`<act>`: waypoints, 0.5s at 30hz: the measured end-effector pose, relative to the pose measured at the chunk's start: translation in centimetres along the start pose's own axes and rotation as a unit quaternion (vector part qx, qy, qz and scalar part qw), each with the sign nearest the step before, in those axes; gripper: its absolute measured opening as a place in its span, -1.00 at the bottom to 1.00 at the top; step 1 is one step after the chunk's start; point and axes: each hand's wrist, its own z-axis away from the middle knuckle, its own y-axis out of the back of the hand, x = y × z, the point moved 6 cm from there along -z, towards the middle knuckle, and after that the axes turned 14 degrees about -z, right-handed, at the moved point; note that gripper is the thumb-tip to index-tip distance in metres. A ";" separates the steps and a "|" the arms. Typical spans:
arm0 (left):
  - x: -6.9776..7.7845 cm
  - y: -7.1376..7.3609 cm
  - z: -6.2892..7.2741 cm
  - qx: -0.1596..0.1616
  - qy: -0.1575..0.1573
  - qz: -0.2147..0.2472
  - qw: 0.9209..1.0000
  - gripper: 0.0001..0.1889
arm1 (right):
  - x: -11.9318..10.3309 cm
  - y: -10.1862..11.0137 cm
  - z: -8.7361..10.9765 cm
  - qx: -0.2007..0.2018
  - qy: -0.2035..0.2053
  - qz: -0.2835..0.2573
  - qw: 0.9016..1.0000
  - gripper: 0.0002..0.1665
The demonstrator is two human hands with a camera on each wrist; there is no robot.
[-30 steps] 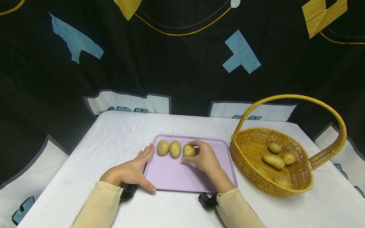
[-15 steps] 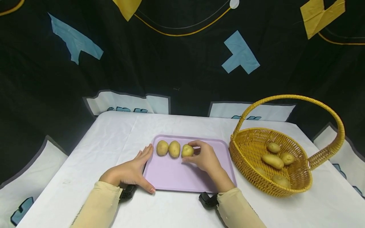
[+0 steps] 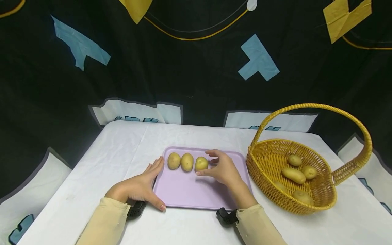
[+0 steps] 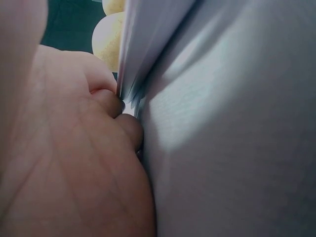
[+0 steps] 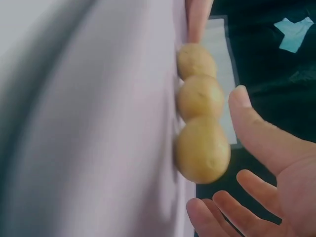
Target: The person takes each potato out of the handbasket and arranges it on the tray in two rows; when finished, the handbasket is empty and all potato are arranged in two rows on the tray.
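Note:
Three potatoes stand in a row at the far left part of a lilac tray [image 3: 190,194]: a left potato [image 3: 174,161], a middle potato [image 3: 186,162] and a right potato [image 3: 201,164]. My right hand [image 3: 224,169] spreads thumb and fingers just beside the right potato. In the right wrist view a gap shows between the fingers and that potato [image 5: 203,149]. My left hand [image 3: 139,186] rests along the tray's left edge, fingers extended and thumb at its near corner. Its fingers press close to the rim in the left wrist view.
A yellow wicker basket [image 3: 266,183] with a tall arched handle stands right of the tray, holding several potatoes [image 3: 294,175]. White cloth [image 3: 76,204] covers the table. A black printed curtain [image 3: 196,78] hangs behind it.
My right hand has let go of the right potato and drawn slightly back to the right, fingers spreading. That potato had shifted a little left beforehand. My left hand stays at the tray.

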 end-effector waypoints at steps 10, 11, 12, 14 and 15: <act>-0.3 0.0 0.0 0.002 -0.002 0.001 1.000 0.67 | -1.4 1.8 0.3 -0.012 -0.021 -0.014 1.000 0.03; -0.3 0.0 0.0 0.002 -0.004 0.002 1.000 0.67 | -1.5 2.0 0.4 -0.014 -0.021 -0.012 1.000 0.05; -0.3 0.0 0.0 0.000 -0.003 0.002 1.000 0.67 | -1.7 2.2 0.4 -0.016 -0.023 -0.010 1.000 0.06; -0.1 0.0 -0.1 0.000 -0.006 0.002 1.000 0.66 | -2.0 2.7 0.5 -0.020 -0.025 -0.005 0.999 0.06; -0.1 0.0 -0.1 0.000 -0.008 0.003 1.000 0.66 | -2.1 2.9 0.5 -0.022 -0.027 -0.001 0.999 0.07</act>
